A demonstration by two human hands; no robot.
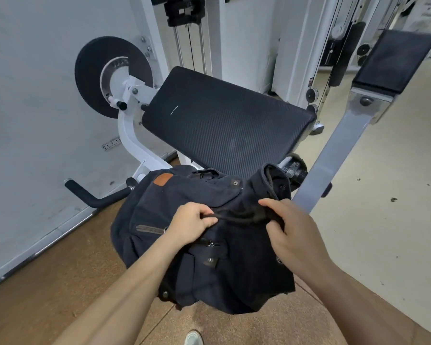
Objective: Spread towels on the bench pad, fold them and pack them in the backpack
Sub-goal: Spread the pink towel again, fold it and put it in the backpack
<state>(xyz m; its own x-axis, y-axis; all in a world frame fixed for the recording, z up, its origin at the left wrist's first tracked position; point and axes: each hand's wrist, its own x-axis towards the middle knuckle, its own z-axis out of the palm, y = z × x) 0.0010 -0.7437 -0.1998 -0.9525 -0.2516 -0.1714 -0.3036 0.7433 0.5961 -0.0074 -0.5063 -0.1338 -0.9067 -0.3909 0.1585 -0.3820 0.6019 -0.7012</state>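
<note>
Left hand [192, 223] pinches drawstring [234, 216]; right hand [295, 236] grips backpack [164, 205].

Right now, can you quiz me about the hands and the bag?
1. True or false: a towel lies on the pad.
2. What does the left hand pinch on the bag? A) the cord B) a shoe C) a towel
3. Fill in: the round black plate sits on the pad's ____ side.

Key: 1 false; 2 A; 3 left.
</note>
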